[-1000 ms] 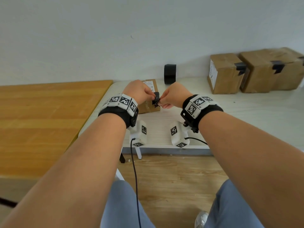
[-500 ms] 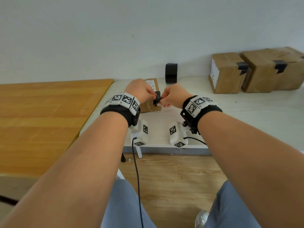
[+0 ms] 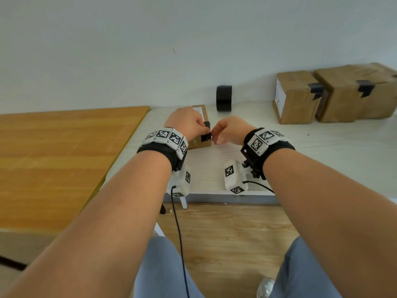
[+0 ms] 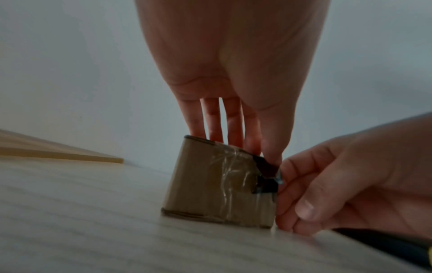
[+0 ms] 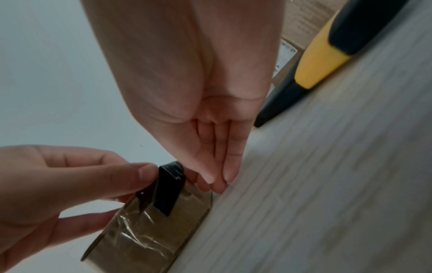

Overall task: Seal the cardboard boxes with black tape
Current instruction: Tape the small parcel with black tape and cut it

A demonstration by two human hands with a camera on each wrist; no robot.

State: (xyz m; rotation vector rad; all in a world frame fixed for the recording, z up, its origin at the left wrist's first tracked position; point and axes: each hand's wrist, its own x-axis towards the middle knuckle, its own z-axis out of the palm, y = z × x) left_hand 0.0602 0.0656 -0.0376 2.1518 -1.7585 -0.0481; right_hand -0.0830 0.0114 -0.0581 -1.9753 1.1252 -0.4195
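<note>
We count two boxes (image 3: 335, 95) at 2 o'clock already taped. Third box (image 3: 200, 134) mid-seal: left hand (image 3: 187, 123) fingers (image 4: 271, 158) pinch the black tape strip (image 3: 206, 134), right hand (image 3: 228, 130) fingers curl at its edge, grip unclear. Tape roll (image 3: 223, 98) waits at 12.

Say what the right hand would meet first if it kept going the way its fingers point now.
Most likely the small cardboard box: the right hand points left at its taped corner, fingertips already at the box's edge beside the black tape strip. The left hand lies just beyond. Depth is unclear.
</note>
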